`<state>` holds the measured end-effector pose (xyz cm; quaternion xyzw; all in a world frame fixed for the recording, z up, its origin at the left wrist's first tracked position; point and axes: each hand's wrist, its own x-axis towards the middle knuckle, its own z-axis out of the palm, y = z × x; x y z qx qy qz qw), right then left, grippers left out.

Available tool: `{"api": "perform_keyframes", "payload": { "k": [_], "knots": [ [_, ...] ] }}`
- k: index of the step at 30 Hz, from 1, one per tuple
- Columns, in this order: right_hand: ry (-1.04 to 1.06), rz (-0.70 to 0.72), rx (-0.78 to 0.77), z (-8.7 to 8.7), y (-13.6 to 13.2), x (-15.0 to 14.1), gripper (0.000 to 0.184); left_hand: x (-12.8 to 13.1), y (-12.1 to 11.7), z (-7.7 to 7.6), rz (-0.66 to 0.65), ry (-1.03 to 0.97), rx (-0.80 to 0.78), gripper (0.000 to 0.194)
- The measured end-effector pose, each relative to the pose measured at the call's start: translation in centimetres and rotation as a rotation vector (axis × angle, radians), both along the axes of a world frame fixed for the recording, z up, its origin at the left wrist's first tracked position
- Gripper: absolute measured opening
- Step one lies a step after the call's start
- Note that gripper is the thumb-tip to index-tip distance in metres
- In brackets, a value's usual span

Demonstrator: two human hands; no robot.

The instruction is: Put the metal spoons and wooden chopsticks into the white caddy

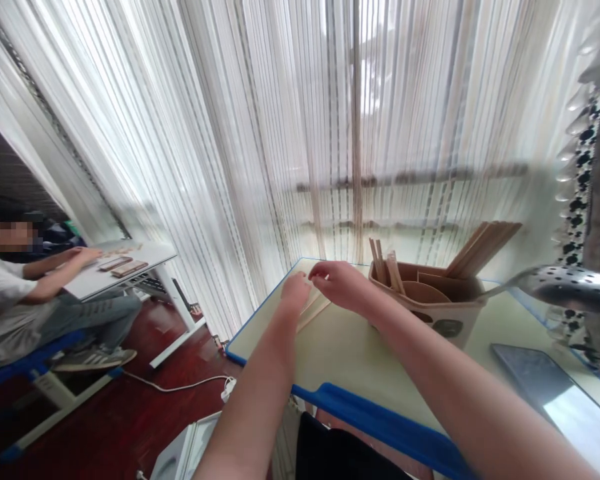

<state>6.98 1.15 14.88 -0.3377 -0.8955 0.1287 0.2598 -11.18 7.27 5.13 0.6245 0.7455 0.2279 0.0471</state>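
Close together over the far left part of the pale table [350,363], my two hands nearly meet. The fingers of my left hand [296,291] are blurred and turned away, so their grip is hidden. My right hand [341,283] has its fingers curled in toward the left hand; anything between its fingertips is too small to make out. Just under the hands, thin pale wooden sticks, seemingly chopsticks [314,316], lie on the tabletop. Right of my right hand stands a brown and beige divided utensil bin [450,313] holding upright wooden sticks [485,248].
A perforated metal skimmer [570,287] leans out of the bin's right side. A dark tablet [555,387] lies on the table at right. Sheer curtains [280,133] hang behind. At left, a person [10,293] sits at another table [155,257]. A white cable [180,387] crosses the floor.
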Motion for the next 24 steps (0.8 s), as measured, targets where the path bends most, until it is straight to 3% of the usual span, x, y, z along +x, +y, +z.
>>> {"api": "perform_keyframes", "payload": {
  "k": [4, 9, 17, 24],
  "knots": [
    [-0.236, -0.244, 0.009, -4.3, 2.3, -2.2, 0.034, -1.5, -0.1, -1.1, 0.034, 0.001, -0.059, 0.032],
    [-0.374, -0.255, 0.022, -7.6, 3.4, -3.2, 0.032, -1.4, -0.4, -1.4, -0.011, 0.019, -0.199, 0.024],
    [-0.343, -0.217, 0.036, -9.1, 4.8, -3.5, 0.029, -0.6, -0.9, -1.3, -0.019, 0.020, -0.181, 0.014],
    [-0.031, -0.230, 0.045, -8.7, 5.9, -2.9, 0.035, 0.1, -1.0, -0.5, -0.144, -0.047, -0.060, 0.022]
  ]
}}
